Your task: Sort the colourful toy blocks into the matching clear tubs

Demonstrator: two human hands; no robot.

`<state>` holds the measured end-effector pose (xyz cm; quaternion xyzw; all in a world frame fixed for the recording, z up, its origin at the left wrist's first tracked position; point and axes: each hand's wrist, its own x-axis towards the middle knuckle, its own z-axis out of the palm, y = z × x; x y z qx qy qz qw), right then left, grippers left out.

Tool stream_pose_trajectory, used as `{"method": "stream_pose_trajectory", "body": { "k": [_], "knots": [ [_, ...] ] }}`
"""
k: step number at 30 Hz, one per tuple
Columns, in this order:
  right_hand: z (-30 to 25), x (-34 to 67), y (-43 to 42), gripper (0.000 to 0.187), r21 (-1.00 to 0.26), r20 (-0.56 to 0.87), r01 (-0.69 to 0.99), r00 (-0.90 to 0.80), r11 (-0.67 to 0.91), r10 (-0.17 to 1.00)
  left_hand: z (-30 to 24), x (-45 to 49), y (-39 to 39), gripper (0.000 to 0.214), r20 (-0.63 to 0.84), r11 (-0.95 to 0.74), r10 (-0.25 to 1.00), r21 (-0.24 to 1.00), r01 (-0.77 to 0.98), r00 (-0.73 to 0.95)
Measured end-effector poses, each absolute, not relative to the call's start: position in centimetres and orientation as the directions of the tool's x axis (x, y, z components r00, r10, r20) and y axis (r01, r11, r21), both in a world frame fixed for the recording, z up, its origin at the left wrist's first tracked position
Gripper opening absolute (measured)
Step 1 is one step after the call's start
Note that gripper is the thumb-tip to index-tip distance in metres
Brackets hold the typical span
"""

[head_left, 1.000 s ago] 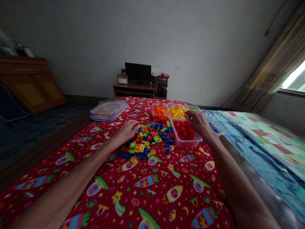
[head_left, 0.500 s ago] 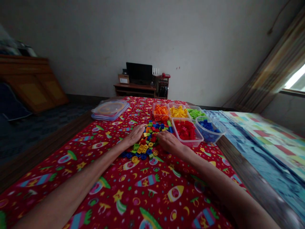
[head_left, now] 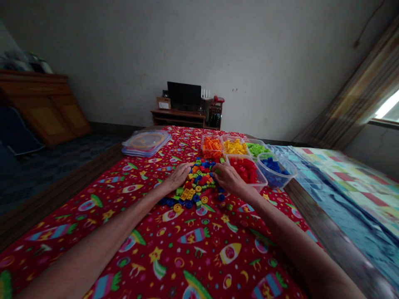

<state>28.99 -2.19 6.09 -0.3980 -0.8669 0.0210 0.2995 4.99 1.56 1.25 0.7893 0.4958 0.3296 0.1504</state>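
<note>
A mixed pile of toy building bricks [head_left: 198,182] in several colours lies on the red patterned tablecloth [head_left: 187,261]. My left hand [head_left: 180,175] rests against the pile's left edge, fingers stretched out and holding nothing that shows. At the pile's right side is my right hand [head_left: 229,177], its fingers curled in; what is in them, if anything, is hidden. Just beyond it stands a clear box of red bricks [head_left: 246,169]. Yellow wheel-like pieces [head_left: 177,207] and blue round ones [head_left: 188,204] lie along the pile's near edge.
Behind the pile are tubs of orange bricks [head_left: 212,146], yellow bricks [head_left: 235,146] and green bricks [head_left: 256,149]. A round tub of blue bricks [head_left: 272,165] stands at the right, near the table edge. Stacked clear lids [head_left: 146,143] lie at the far left.
My right hand has moved right and slightly away from me, from the pile's middle towards the red-brick box, uncovering blue pieces and a green one. My left hand has barely moved.
</note>
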Motion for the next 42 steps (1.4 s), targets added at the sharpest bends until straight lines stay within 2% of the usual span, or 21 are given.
{"method": "stream_pose_trajectory", "body": {
  "k": [3,6,15,18,23,25,28,33,35,38,42],
  "knots": [
    [7.0,29.1,-1.8,0.02,-0.404,0.451,0.655,-0.465,0.639,0.762,0.7,4.9,2.0,0.065,0.399,-0.47,0.875,0.569,0.675,0.273],
    [7.9,29.3,-1.9,0.024,-0.472,0.399,0.652,-0.442,0.593,0.803,0.4,4.9,2.3,0.067,0.405,-0.469,0.875,0.573,0.672,0.265],
    [8.7,28.9,-3.2,0.018,-0.374,0.299,0.637,-0.605,0.674,0.737,0.7,4.9,2.4,0.057,0.388,-0.456,0.881,0.542,0.706,0.272],
    [7.8,28.6,-3.1,0.015,-0.282,0.264,0.68,-0.623,0.676,0.736,0.6,4.9,2.4,0.054,0.394,-0.455,0.88,0.537,0.71,0.266],
    [5.2,27.9,-2.9,0.018,0.018,0.177,0.775,-0.625,0.632,0.76,0.7,5.1,2.4,0.052,0.391,-0.451,0.882,0.534,0.715,0.263],
    [4.7,27.8,-2.8,0.02,0.064,0.16,0.772,-0.634,0.633,0.757,0.8,5.2,2.3,0.052,0.39,-0.448,0.883,0.535,0.716,0.261],
    [4.9,27.9,-2.9,0.017,0.025,0.206,0.758,-0.641,0.651,0.739,0.9,5.2,2.2,0.052,0.388,-0.447,0.883,0.531,0.719,0.263],
    [6.8,28.9,-3.1,0.014,-0.116,0.354,0.673,-0.659,0.73,0.664,0.9,5.1,2.2,0.052,0.388,-0.458,0.879,0.529,0.715,0.276],
    [7.4,29.5,-3.0,0.015,-0.17,0.369,0.642,-0.662,0.747,0.653,0.8,5.1,2.3,0.053,0.388,-0.46,0.878,0.53,0.712,0.279],
    [8.1,30.6,-2.5,0.016,-0.222,0.355,0.651,-0.639,0.725,0.682,0.5,5.0,2.6,0.056,0.4,-0.47,0.872,0.529,0.707,0.281],
    [9.5,32.7,-1.0,0.015,-0.21,0.396,0.735,-0.539,0.645,0.743,0.1,4.9,2.8,0.062,0.413,-0.482,0.865,0.527,0.7,0.284]
  ]
}}
